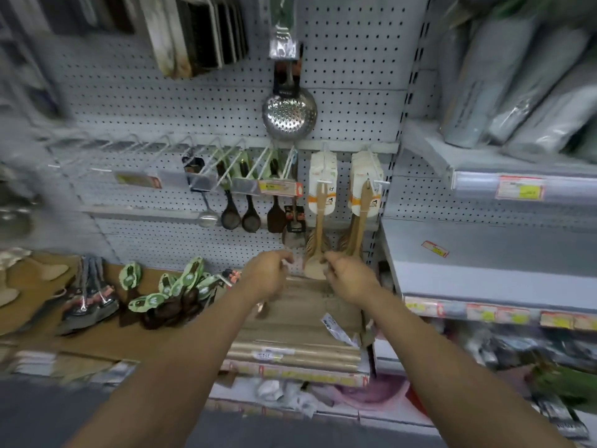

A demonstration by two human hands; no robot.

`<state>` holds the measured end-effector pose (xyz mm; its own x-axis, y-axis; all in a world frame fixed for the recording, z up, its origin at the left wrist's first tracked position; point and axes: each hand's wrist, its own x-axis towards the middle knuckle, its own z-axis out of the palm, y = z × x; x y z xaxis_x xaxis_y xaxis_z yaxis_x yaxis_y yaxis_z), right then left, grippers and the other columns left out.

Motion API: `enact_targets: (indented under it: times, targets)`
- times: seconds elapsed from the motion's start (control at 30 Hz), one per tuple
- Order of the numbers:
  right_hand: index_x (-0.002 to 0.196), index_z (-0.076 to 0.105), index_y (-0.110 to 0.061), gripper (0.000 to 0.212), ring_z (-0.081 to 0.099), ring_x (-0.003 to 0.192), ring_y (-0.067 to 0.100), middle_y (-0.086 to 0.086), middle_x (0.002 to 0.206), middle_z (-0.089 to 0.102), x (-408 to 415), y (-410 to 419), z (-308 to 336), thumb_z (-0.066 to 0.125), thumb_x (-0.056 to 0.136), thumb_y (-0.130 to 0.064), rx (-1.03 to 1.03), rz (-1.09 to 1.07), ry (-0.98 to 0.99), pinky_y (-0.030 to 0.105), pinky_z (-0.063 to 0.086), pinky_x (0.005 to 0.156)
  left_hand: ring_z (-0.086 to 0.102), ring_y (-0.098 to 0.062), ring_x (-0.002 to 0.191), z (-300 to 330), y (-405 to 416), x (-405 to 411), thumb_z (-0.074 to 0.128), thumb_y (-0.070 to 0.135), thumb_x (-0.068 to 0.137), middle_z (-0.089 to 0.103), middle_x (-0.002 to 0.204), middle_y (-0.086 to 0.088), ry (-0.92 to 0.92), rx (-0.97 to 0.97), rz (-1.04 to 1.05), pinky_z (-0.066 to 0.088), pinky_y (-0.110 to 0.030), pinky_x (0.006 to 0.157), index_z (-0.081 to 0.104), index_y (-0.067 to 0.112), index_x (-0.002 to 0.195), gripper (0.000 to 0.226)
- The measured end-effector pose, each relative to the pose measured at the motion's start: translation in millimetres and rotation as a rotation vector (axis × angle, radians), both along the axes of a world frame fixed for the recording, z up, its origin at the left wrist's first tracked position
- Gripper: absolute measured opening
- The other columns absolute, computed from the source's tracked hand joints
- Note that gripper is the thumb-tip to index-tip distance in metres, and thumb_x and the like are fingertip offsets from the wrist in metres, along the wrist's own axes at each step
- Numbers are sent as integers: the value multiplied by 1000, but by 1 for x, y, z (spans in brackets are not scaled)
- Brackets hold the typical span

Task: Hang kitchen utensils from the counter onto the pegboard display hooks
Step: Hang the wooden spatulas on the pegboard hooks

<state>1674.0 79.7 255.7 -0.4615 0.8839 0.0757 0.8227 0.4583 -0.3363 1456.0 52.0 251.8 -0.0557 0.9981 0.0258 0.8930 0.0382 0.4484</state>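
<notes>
down by the counter edge the left hand point(269, 270) and right hand point(347, 273) look curled, grip unclear through blur, so they'd best steady the wooden spatula point(318, 250) before hooking it.

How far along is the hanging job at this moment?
Partly done. Dark spoons and wooden spatulas already hang on the pegboard hooks. The left hand and right hand are both raised near a hanging wooden spatula; blur hides what they hold. Left: the green-tagged utensils and the metal ones on the counter.
</notes>
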Motion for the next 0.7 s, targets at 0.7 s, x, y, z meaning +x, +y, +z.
enact_targets:
  times: [0.7]
  targets:
    - [110, 56, -20, 13, 61, 94, 25, 5, 104, 65, -608, -182, -3, 53, 99, -24, -4, 637, -79, 37, 48, 75, 67, -30, 101, -5, -312, -546, 46, 24, 95, 72, 111, -5, 105, -170, 545, 56, -38, 81, 63, 30, 124, 34]
